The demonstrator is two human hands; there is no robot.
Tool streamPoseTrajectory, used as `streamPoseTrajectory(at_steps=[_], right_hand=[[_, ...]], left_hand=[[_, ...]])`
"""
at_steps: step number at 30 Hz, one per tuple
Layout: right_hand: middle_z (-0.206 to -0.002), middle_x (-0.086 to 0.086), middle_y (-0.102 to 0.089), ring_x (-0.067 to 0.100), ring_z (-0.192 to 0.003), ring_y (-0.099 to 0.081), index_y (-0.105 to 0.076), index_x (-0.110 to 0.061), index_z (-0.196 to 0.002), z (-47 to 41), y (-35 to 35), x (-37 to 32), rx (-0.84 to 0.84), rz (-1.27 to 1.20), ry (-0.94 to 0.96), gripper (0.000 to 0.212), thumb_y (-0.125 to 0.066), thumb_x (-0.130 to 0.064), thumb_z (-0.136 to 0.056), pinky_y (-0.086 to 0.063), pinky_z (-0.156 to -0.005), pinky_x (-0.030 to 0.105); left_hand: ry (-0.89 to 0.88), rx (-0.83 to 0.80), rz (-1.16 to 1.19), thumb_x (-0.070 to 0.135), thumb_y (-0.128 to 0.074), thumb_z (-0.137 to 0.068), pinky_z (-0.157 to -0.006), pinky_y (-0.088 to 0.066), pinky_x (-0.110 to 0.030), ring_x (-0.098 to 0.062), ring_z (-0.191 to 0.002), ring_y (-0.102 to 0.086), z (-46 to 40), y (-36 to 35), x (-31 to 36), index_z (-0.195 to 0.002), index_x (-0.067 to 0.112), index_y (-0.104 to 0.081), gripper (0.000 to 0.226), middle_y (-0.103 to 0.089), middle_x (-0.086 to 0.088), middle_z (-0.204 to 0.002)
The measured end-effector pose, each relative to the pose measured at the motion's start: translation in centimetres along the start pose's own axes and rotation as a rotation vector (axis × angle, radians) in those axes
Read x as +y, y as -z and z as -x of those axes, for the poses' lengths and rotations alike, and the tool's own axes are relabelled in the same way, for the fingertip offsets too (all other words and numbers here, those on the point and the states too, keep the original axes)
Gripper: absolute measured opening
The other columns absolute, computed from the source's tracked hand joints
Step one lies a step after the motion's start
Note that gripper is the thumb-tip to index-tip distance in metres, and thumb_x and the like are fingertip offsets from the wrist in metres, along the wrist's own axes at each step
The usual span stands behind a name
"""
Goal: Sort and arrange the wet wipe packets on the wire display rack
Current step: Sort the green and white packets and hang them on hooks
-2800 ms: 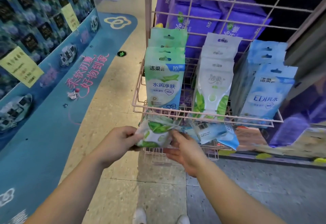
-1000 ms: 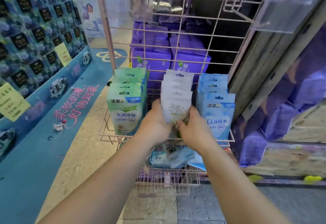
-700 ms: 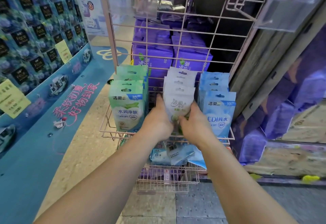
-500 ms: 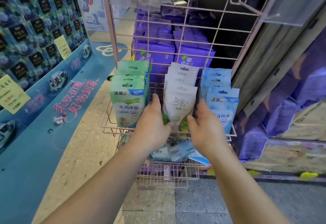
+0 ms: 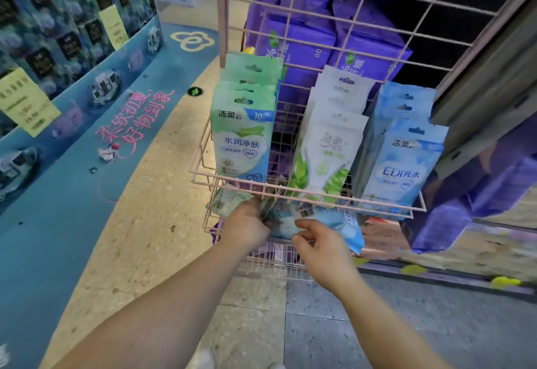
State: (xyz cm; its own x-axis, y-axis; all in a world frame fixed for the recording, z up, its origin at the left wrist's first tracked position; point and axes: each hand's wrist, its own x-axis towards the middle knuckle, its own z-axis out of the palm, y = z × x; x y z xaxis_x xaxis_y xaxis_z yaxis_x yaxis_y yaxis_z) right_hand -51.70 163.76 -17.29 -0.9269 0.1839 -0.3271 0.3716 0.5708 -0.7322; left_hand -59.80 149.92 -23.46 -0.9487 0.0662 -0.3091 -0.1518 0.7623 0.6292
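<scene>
A pink wire rack [image 5: 308, 198] carries three upright rows of wet wipe packets in its upper basket: green packets [image 5: 244, 136] at left, white packets with green leaves [image 5: 328, 153] in the middle, blue packets [image 5: 404, 162] at right. Loose packets lie jumbled in the lower basket [image 5: 273, 255] beneath. My left hand [image 5: 247, 224] reaches under the upper basket's front wire, fingers closed on a loose green packet [image 5: 232, 198]. My right hand [image 5: 322, 243] pinches the edge of a loose blue packet [image 5: 337, 220] with thumb and fingers.
Purple bulk packs [image 5: 296, 46] are stacked behind the rack's grid. A blue display stand [image 5: 72, 49] with yellow price tags [image 5: 27, 101] curves along the left. A wood-look panel [image 5: 488, 72] stands at right. My shoes [image 5: 203, 360] show on the tiled floor.
Both hands have left the white middle row and dropped below the upper basket to the loose packets in the lower basket. The view has tilted down and moved closer.
</scene>
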Motion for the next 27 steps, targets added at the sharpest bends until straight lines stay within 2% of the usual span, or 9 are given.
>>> streamPoseTrajectory(at_steps=[3,5,9,11,14,17,23,25,27], right_hand=[[-0.086,-0.013,-0.064,0.012,-0.084,-0.062,-0.061,-0.022,-0.119,-0.8,0.3,0.2,-0.005,0.017,-0.011,0.029,-0.058,-0.024,-0.090,-0.049,-0.077,0.027],[-0.092,-0.009,-0.067,0.012,-0.088,-0.064,-0.064,-0.024,-0.112,-0.8,0.6,0.4,-0.014,0.021,-0.014,0.022,-0.059,-0.025,-0.090,-0.052,-0.083,0.030],[-0.091,-0.009,-0.069,0.011,-0.087,-0.066,-0.067,-0.024,-0.105,-0.5,0.1,0.6,-0.046,0.032,0.007,0.017,-0.060,-0.025,-0.089,-0.054,-0.084,0.032],[-0.093,-0.009,-0.069,0.010,-0.088,-0.065,-0.067,-0.024,-0.105,-0.5,-0.4,0.2,-0.063,0.039,0.035,0.017,-0.060,-0.024,-0.090,-0.053,-0.083,0.028],[-0.097,-0.009,-0.068,0.008,-0.090,-0.063,-0.067,-0.024,-0.108,-0.9,-1.2,-0.7,-0.103,0.040,0.056,0.019,-0.059,-0.024,-0.090,-0.051,-0.083,0.024],[-0.096,-0.009,-0.069,0.008,-0.089,-0.064,-0.068,-0.024,-0.106,-1.1,-1.9,-1.2,-0.142,0.068,0.067,0.018,-0.059,-0.024,-0.090,-0.051,-0.082,0.024],[-0.096,-0.010,-0.070,0.007,-0.088,-0.064,-0.068,-0.027,-0.103,-0.4,-1.6,-0.3,-0.122,0.105,0.073,0.016,-0.060,-0.027,-0.089,-0.053,-0.084,0.027],[-0.098,-0.010,-0.070,0.007,-0.088,-0.064,-0.067,-0.026,-0.107,-0.3,-1.3,0.1,-0.089,0.099,0.083,0.019,-0.060,-0.026,-0.089,-0.053,-0.086,0.030],[-0.104,-0.011,-0.068,0.005,-0.089,-0.063,-0.064,-0.026,-0.113,-0.2,-1.3,-0.1,-0.057,0.089,0.116,0.024,-0.060,-0.024,-0.089,-0.053,-0.087,0.030]], left_hand=[[0.074,-0.145,-0.077,0.040,-0.066,-0.082,-0.071,-0.046,-0.032,-0.028,-0.086,-0.061,-2.1,-0.8,0.0,-0.098,0.018,-0.064,0.027,-0.068,-0.008,-0.102],[0.084,-0.192,0.023,0.038,-0.068,-0.082,-0.072,-0.048,-0.037,-0.029,-0.085,-0.064,-2.7,-0.5,-0.8,-0.084,0.015,-0.067,0.023,-0.071,-0.012,-0.096],[0.073,-0.160,0.131,0.019,-0.066,-0.084,-0.076,-0.050,-0.030,-0.020,-0.085,-0.062,-3.0,0.3,-2.0,-0.082,0.016,-0.070,0.005,-0.072,-0.008,-0.096],[0.087,-0.106,0.157,0.015,-0.061,-0.087,-0.069,-0.048,-0.025,-0.017,-0.082,-0.062,-2.9,0.5,-2.4,-0.075,0.025,-0.064,0.015,-0.071,-0.004,-0.097],[0.058,-0.140,0.045,0.026,-0.063,-0.085,-0.065,-0.047,-0.027,-0.018,-0.081,-0.062,-2.2,0.7,-2.7,-0.090,0.029,-0.058,0.007,-0.067,-0.001,-0.096],[0.094,-0.148,0.026,0.032,-0.065,-0.079,-0.070,-0.050,-0.034,-0.027,-0.085,-0.063,-1.9,0.3,-2.8,-0.102,0.028,-0.047,0.029,-0.067,-0.005,-0.096],[0.088,0.039,0.465,-0.008,-0.057,-0.081,-0.088,-0.050,-0.045,-0.040,-0.099,-0.063,-1.9,2.6,-3.8,-0.109,0.000,-0.062,0.029,-0.068,-0.021,-0.099],[0.072,-0.009,0.620,-0.010,-0.054,-0.085,-0.090,-0.048,-0.044,-0.038,-0.100,-0.062,-1.5,4.6,-3.5,-0.106,-0.003,-0.062,0.023,-0.066,-0.016,-0.092],[0.071,-0.110,0.763,-0.014,-0.053,-0.085,-0.087,-0.050,-0.040,-0.033,-0.102,-0.064,-0.7,6.5,-3.1,-0.097,0.006,-0.065,0.026,-0.069,-0.009,-0.092]])
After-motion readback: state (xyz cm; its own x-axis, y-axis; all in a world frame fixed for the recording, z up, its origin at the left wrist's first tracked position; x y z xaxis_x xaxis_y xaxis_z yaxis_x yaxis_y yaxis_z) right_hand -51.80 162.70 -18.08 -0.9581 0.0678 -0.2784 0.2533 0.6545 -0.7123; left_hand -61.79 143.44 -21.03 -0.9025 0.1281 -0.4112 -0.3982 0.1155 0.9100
